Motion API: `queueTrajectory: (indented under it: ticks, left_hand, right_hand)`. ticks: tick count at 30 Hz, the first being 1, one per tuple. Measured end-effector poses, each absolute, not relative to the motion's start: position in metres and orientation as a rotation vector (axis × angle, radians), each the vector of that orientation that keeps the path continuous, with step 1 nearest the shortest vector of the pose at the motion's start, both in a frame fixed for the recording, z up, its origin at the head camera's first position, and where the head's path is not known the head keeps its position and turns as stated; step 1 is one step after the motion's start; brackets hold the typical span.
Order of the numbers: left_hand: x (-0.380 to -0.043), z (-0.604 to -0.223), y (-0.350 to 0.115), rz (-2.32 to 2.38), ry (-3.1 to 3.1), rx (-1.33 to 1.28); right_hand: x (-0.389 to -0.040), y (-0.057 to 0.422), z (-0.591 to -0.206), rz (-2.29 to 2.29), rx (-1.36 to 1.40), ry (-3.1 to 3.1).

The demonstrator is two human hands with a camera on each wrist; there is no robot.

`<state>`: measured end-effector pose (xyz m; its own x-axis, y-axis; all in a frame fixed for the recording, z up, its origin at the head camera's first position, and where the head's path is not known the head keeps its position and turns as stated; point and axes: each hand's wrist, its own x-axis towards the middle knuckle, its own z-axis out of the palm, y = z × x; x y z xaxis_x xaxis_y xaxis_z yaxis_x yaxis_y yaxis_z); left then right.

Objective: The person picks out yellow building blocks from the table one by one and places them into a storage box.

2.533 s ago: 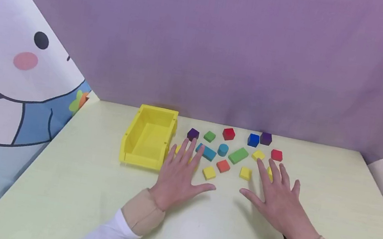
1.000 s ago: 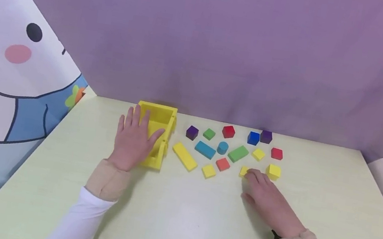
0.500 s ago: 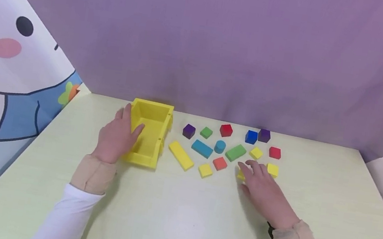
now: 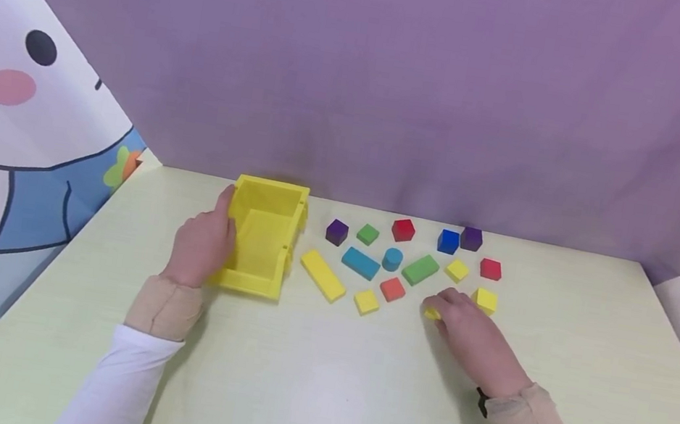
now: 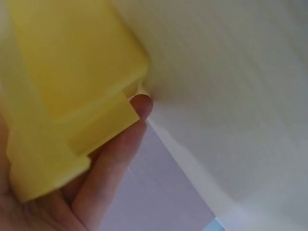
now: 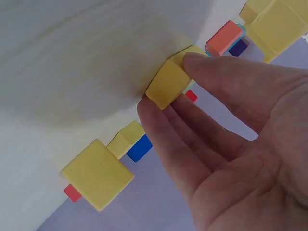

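My left hand (image 4: pixel 201 242) grips the left wall of a yellow bin (image 4: pixel 246 284), its index finger lying along the outer side. In the left wrist view the fingers curl under the rim of the yellow bin (image 5: pixel 82 57). My right hand (image 4: pixel 473 338) pinches a small yellow block (image 4: pixel 432 314), mostly covered by the fingers in the head view. The right wrist view shows that yellow block (image 6: pixel 168 82) between thumb and fingertips, close over the table. Just right of this hand sits a yellow cube (image 4: pixel 485 300).
Between bin and right hand lie a long yellow block (image 4: pixel 322 275), a yellow square block (image 4: pixel 366 302), an orange-red block (image 4: pixel 392 289), a blue block (image 4: pixel 362 263), a blue cylinder (image 4: pixel 392 259) and a green block (image 4: pixel 420 269). Farther back are red (image 4: pixel 403 230), blue (image 4: pixel 448 241) and purple cubes (image 4: pixel 337 232).
My left hand has moved left from above the blocks, passed over the bin and taken hold of its left wall. The right hand has come down and pinched the small yellow block.
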<state>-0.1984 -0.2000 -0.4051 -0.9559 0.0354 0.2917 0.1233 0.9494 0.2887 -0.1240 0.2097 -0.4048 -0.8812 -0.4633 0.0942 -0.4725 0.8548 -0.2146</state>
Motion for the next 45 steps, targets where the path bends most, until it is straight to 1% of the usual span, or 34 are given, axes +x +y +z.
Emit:
queueTrajectory:
  ticks: [8, 16, 28, 45]
  left_hand:
    - [-0.199, -0.405, -0.198, -0.452, -2.806, -0.145]
    - [-0.197, -0.404, -0.199, -0.464, -2.835, -0.117]
    - [-0.199, -0.407, -0.201, -0.479, -2.849, -0.102]
    - [-0.197, -0.404, -0.200, -0.480, -2.851, -0.114]
  right_hand:
    - [-0.122, 0.208, -0.398, 0.382, 0.748, -2.959]
    - [-0.121, 0.198, -0.387, 0.395, 0.745, -2.964]
    - [-0.127, 0.177, -0.369, 0.444, 0.814, -2.816]
    - [-0.142, 0.134, -0.347, 0.558, 0.928, -2.798]
